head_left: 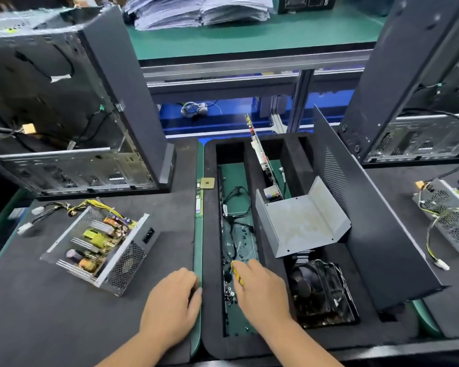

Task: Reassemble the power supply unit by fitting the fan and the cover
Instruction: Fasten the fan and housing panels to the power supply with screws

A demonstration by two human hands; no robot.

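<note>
mostly hidden, right hand [263, 287] fingers round a yellow tool [237, 276]; left hand [172, 300] fingers flat

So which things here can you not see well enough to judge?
All in the head view:
- Right hand: the fingers are turned away; what it holds besides a yellow tool is hidden.
- Screws in the tray: too small to count.
- Fan: dark, and the cover overlaps its far edge.
- Second PSU: cut off by the right edge.
- Open PSU: its fan mount is not visible.
</note>
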